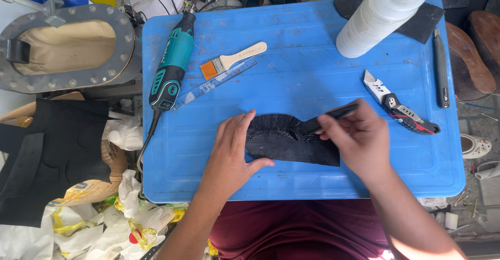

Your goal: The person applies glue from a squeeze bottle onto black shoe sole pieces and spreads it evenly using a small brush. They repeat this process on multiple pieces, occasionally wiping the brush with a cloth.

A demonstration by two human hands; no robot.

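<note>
A curved black sole-shaped piece lies flat on the blue plastic lid. My left hand presses its left end down with fingers spread. My right hand grips a slim black tool whose tip rests on the piece's upper edge, near its middle.
On the lid lie a teal rotary tool, a brush with orange bristles, a clear ruler, a white squeeze bottle, a folding utility knife and a dark pen-like tool. Black sheets and crumpled bags lie at left.
</note>
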